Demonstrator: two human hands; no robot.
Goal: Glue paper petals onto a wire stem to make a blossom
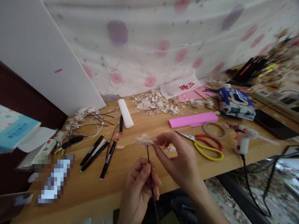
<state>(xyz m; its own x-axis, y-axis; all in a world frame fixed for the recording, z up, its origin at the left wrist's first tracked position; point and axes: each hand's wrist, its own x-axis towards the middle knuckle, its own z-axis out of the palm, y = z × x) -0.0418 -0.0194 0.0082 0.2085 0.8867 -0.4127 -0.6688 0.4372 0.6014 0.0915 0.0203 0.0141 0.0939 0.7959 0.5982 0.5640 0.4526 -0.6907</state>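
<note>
From the head camera, a wooden table [93,194] runs across the scene before a white cloth [142,43] printed with pink and purple dots. At the far right, a dark pen holder [248,76] carries several pens, one with an orange part. Near it stands a clear bowl [219,80], its contents too small to make out. A blue and white packet [235,101] lies on the right; what is inside does not show. A flat white bag [181,86] with red print lies by the cloth, beside a loose pile of petals [155,104].

The flower [144,139] is at the middle of the near side, held up in front of the table. Its petals are pale cream, thin and uneven, spread out flat at the top of a dark, slim stem [152,186]. The left hand [139,186] grips the stem between thumb and fingers. The right hand [181,157] has its thumb and forefinger together at the right edge of the petals; whether they pinch one, I cannot tell. Red and yellow-handled scissors [209,151] lie to the right.
</note>
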